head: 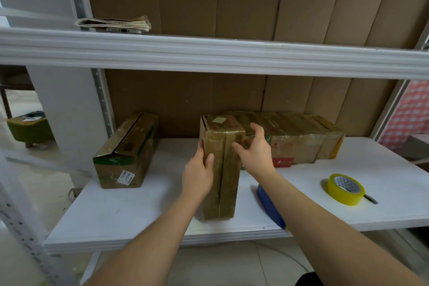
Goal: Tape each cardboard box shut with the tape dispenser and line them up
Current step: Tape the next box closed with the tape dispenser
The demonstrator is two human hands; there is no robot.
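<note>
- Box at nine o'clock first: the left cardboard box (126,151) lies on the white shelf (144,204), long axis running from me toward the back wall, top seam apparently unsealed, so I judge it is not yet taped.
- My left hand (198,173) grips the centre box (221,165) on its left face, thumb curled over the front.
- That centre box stands at twelve o'clock on the shelf, glossy tape down its front, long axis running away from me toward the back.
- My right hand (254,146) has spread fingers on the box's right edge, pressing rather than pinching.
- Step in hand, I judge: lining this taped box up; next I need to slide it flush against the row of taped boxes (294,137) at one o'clock.
- Tape roll (346,189), yellow, lies at three o'clock, well apart from both hands; a blue object (270,204) is partly hidden beneath my right forearm.
</note>
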